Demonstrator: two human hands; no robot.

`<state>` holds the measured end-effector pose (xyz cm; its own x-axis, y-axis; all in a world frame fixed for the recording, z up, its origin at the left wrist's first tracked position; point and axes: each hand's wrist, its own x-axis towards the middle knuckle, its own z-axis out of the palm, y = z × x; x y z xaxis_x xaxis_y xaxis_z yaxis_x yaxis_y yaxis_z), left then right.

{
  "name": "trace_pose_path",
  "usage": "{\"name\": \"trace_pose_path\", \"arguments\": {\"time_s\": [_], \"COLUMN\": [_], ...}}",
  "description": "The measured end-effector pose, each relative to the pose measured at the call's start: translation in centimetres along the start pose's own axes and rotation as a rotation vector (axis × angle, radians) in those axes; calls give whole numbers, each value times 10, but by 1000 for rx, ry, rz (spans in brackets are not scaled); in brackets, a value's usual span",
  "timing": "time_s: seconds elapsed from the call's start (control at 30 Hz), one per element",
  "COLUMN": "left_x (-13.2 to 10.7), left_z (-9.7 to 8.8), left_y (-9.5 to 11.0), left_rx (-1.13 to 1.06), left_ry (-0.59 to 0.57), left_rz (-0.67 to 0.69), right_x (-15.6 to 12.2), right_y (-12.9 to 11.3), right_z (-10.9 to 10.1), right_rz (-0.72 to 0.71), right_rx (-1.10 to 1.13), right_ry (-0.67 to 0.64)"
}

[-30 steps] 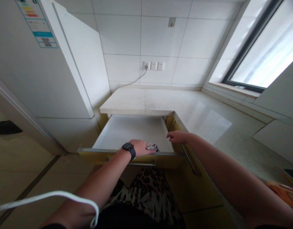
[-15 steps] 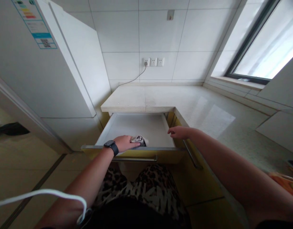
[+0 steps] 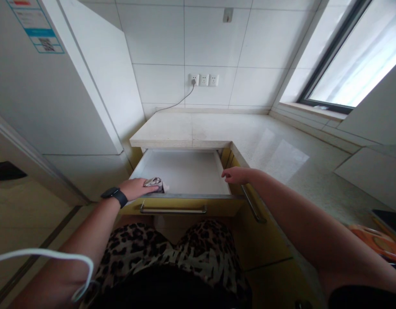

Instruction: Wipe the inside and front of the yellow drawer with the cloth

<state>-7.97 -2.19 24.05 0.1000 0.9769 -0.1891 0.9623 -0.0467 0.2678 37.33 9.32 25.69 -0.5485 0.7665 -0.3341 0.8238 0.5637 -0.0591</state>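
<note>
a crumpled cloth (image 3: 156,183) is pressed onto the white floor of the open drawer (image 3: 185,171), at its front left corner just behind the metal front edge. a wiping pass along the drawer bottom appears to be in hand; the rest of the floor would call for strokes toward the back. the left hand (image 3: 136,188) is closed over the cloth. the right hand (image 3: 236,175) rests loosely curled on the drawer's right rim, holding nothing.

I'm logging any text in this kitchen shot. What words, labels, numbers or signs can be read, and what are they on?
White and blue sticker on the white fridge door: printed lines and a QR-like square, too small and blurred to read.
Black wristwatch beside the left hand: no readable display.
Leopard-print cloth: pale marks, not legible.
Nothing else carries text.
</note>
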Motion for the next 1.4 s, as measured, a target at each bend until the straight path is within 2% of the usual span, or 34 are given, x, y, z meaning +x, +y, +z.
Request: {"name": "trace_pose_path", "arguments": {"time_s": [0.13, 0.47, 0.57, 0.67, 0.8, 0.93, 1.03, 1.27, 1.4], "left_x": [6, 31, 37, 39, 36, 33, 32, 25, 20], "left_z": [10, 30, 36, 39, 38, 36, 33, 22, 15], "left_y": [46, 161, 186, 198, 193, 173, 151, 84, 58], "left_rx": [160, 159, 140, 120, 99, 70, 46, -49, -149], "left_ry": [8, -72, -85, -102, -84, -43, -35, -25, -39], "left_rz": [68, 277, 345, 364, 350, 331, 295, 200, 169], "right_x": [1, 4, 7, 8, 6, 3, 3, 6, 6], "right_y": [0, 0, 1, 2, 1, 0, 1, 2, 4], "right_z": [1, 0, 1, 1, 0, 0, 1, 5, 6], "right_rz": [0, 8, 9, 3, -4, -6, -4, 16, 7], "right_rx": [0, -27, -29, -30, -31, -33, -37, -42, -29], "right_ry": [-7, -30, -33, -36, -35, -34, -36, -52, -60]}}
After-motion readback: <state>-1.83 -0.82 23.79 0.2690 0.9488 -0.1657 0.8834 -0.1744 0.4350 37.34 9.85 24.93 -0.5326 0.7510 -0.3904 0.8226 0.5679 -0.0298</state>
